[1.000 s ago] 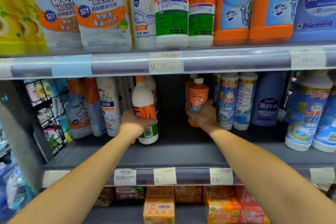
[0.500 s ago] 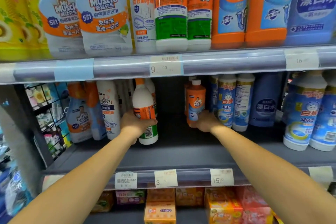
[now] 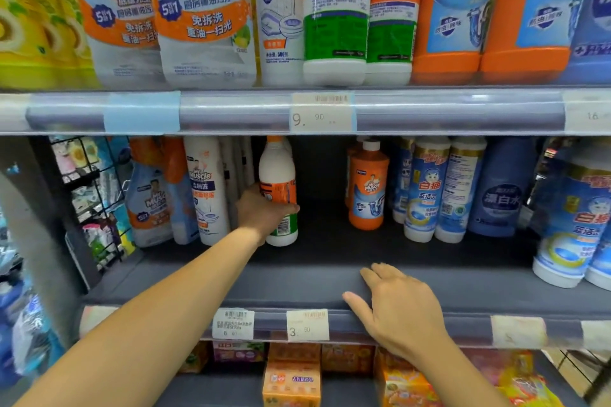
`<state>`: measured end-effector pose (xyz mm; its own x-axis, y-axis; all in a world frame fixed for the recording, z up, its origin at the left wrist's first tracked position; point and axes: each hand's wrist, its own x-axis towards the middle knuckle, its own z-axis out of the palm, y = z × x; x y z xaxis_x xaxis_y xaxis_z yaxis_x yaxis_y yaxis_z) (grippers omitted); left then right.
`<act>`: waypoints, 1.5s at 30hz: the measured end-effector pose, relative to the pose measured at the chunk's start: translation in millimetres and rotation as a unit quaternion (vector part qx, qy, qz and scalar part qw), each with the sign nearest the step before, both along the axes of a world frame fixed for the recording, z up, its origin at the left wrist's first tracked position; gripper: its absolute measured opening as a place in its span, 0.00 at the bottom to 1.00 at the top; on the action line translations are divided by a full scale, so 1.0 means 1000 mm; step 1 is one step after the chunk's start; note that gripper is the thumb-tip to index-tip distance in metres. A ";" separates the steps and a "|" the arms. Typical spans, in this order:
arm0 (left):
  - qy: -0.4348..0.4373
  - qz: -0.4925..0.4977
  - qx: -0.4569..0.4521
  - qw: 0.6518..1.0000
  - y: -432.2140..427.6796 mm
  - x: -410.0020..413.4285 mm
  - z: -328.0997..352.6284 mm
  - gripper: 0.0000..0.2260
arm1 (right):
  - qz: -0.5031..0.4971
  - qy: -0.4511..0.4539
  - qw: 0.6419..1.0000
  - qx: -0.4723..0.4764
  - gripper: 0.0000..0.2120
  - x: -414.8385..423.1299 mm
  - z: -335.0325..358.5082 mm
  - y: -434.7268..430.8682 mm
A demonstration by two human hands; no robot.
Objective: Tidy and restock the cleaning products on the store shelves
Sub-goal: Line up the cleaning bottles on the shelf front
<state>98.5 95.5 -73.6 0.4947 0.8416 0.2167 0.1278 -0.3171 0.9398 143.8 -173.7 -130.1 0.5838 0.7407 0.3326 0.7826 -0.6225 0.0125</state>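
My left hand grips a white bottle with an orange and green label, standing upright on the grey middle shelf. An orange Mr Muscle bottle stands alone to its right, with a gap of bare shelf between them. My right hand is drawn back to the shelf's front edge, fingers spread and relaxed, holding nothing, apart from the orange bottle.
White Mr Muscle bottles and spray bottles stand left of the held bottle. Blue and white cleaner bottles fill the right. The upper shelf is packed with bottles. Boxed soaps lie below. A wire rack hangs at left.
My right hand let go of the orange bottle and pulled back to the shelf's front edge. The left hand keeps its grip on the white bottle.
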 end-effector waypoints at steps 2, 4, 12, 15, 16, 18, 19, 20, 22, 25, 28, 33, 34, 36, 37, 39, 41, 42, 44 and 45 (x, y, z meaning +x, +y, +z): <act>-0.004 0.013 0.005 1.000 0.000 0.003 -0.002 0.31 | 0.003 0.003 1.000 0.007 0.41 0.000 -0.001 -0.001; -0.013 0.020 0.001 1.000 0.001 0.006 -0.004 0.30 | 0.005 -0.001 1.000 0.001 0.42 0.001 -0.002 -0.001; -0.005 0.037 -0.002 0.999 0.017 0.025 -0.005 0.35 | 0.002 0.003 1.000 -0.023 0.46 0.004 -0.003 0.000; 0.008 0.030 -0.004 1.000 0.027 0.032 -0.005 0.36 | 0.002 0.006 1.000 -0.020 0.46 0.004 -0.004 0.000; 0.011 0.028 -0.001 1.000 0.031 0.034 -0.005 0.36 | 0.001 0.006 1.000 -0.020 0.46 0.004 -0.003 -0.001; 0.017 0.026 0.007 0.999 0.036 0.037 -0.007 0.36 | -0.001 0.007 1.000 -0.022 0.46 0.003 -0.002 0.000; 0.018 0.026 0.010 0.999 0.038 0.038 -0.008 0.36 | -0.002 0.008 1.000 -0.023 0.46 0.003 -0.002 0.000; 0.018 0.027 0.012 0.999 0.039 0.039 -0.009 0.36 | -0.003 0.009 1.000 -0.024 0.45 0.003 -0.002 0.000; 0.012 0.030 0.018 0.999 0.039 0.040 -0.013 0.36 | -0.003 0.010 1.000 -0.025 0.45 0.003 -0.002 0.000; 0.000 0.041 0.030 0.999 0.039 0.043 -0.018 0.35 | -0.003 0.011 1.000 -0.020 0.46 0.003 -0.002 0.000; -0.005 0.062 0.039 0.997 0.036 0.049 -0.020 0.36 | -0.002 0.017 1.000 -0.018 0.46 0.001 -0.001 -0.002; -0.026 0.081 0.052 0.995 0.032 0.053 -0.027 0.36 | -0.006 0.020 1.000 -0.017 0.45 0.000 -0.001 -0.001; -0.023 0.080 0.057 0.995 0.033 0.054 -0.029 0.37 | -0.008 0.020 1.000 -0.016 0.45 -0.001 -0.001 -0.002; -0.020 0.080 0.065 0.994 0.036 0.056 -0.031 0.37 | -0.012 0.023 1.000 -0.015 0.45 -0.002 0.000 -0.002; -0.022 0.080 0.068 0.994 0.037 0.057 -0.032 0.37 | -0.014 0.024 1.000 -0.015 0.45 -0.002 0.001 -0.002; -0.032 0.079 0.068 0.994 0.038 0.060 -0.034 0.37 | -0.016 0.026 0.999 -0.016 0.45 -0.003 0.002 -0.002; -0.039 0.076 0.067 0.994 0.038 0.061 -0.036 0.38 | -0.020 0.027 0.999 -0.019 0.45 -0.004 0.001 -0.002; -0.038 0.074 0.067 0.994 0.038 0.061 -0.036 0.38 | -0.022 0.026 0.999 -0.018 0.45 -0.004 0.000 -0.002; -0.025 0.071 0.059 0.995 0.039 0.059 -0.036 0.38 | -0.019 0.027 0.999 -0.019 0.44 -0.003 0.001 -0.003; -0.009 0.068 0.048 0.996 0.038 0.057 -0.036 0.39 | -0.016 0.028 0.999 -0.021 0.44 -0.002 0.001 -0.003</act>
